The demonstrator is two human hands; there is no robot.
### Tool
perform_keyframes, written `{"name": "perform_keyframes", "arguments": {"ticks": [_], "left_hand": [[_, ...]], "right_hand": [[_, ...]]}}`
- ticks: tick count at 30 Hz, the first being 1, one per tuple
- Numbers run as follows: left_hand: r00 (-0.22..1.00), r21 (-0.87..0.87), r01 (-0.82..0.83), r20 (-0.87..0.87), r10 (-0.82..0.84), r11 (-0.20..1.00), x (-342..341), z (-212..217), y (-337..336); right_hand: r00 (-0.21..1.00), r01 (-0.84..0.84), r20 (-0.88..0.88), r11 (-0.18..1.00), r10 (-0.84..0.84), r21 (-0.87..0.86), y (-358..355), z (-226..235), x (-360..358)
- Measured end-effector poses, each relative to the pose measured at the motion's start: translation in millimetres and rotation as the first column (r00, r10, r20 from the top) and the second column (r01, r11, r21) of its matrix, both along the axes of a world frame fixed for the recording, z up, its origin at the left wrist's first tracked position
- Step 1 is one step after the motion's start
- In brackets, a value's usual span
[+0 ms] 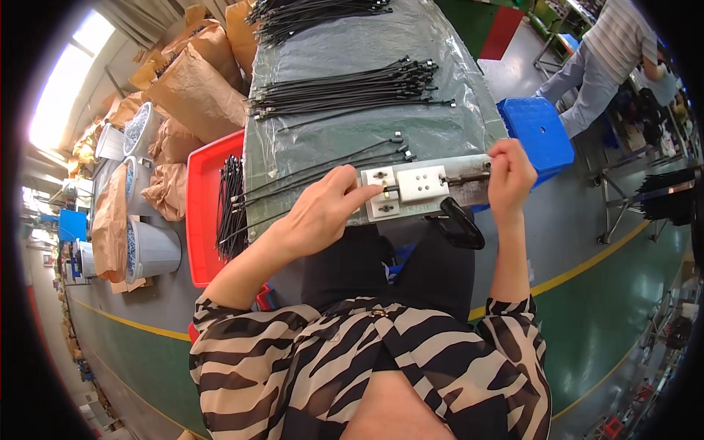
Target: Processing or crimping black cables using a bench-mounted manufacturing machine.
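White plastic blocks on a grey metal jig (pixel 429 189) sit between your hands.
Your left hand (pixel 323 209) presses curled fingers on a thin black cable (pixel 308 176); your right hand (pixel 510 176) pinches the jig's end.

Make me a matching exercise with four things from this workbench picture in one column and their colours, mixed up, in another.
Things:
1. tray left of the table
2. stool right of the table
3. cables heaped on the table
4. blocks on the jig between the left hand and the right hand

Colours:
a. blue
b. white
c. red
d. black

Pairs: 1-c, 2-a, 3-d, 4-b
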State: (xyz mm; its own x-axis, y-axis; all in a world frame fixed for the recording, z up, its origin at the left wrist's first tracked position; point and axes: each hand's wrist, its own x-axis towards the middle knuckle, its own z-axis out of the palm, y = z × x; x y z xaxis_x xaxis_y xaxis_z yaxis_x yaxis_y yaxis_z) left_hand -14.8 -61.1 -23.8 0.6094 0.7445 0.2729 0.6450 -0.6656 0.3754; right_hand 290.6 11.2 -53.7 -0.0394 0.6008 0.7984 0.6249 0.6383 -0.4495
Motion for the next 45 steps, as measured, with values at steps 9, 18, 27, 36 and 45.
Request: {"name": "perform_keyframes", "arguments": {"ticks": [9, 18, 27, 36, 45], "left_hand": [[0.962, -0.020, -0.109, 0.250, 0.110, 0.994, 6.9, 18.0, 53.1], [0.992, 0.181, -0.018, 0.128, -0.005, 0.983, 56.8, -4.3, 173.8], [0.995, 0.354, -0.064, -0.046, 0.085, 0.933, 92.1, -5.0, 191.8], [0.988, 0.333, -0.042, 0.152, -0.010, 0.942, 77.8, 45.3, 110.9], [0.970, 0.095, -0.055, 0.243, 0.030, 0.994, 37.6, -3.2, 4.4]], "right_hand": [[0.556, -0.106, -0.831, 0.990, -0.021, -0.096, 23.4, 51.2, 44.3], [0.557, -0.091, -0.830, 0.992, -0.021, -0.085, 26.0, 75.5, 43.8], [0.559, -0.082, -0.829, 0.993, -0.023, -0.083, 20.7, 85.5, 57.5], [0.581, -0.098, -0.814, 0.993, 0.005, -0.064, 10.6, 66.0, 63.2], [0.587, -0.074, -0.810, 0.995, -0.006, -0.061, 15.1, 42.2, 58.8]]}}
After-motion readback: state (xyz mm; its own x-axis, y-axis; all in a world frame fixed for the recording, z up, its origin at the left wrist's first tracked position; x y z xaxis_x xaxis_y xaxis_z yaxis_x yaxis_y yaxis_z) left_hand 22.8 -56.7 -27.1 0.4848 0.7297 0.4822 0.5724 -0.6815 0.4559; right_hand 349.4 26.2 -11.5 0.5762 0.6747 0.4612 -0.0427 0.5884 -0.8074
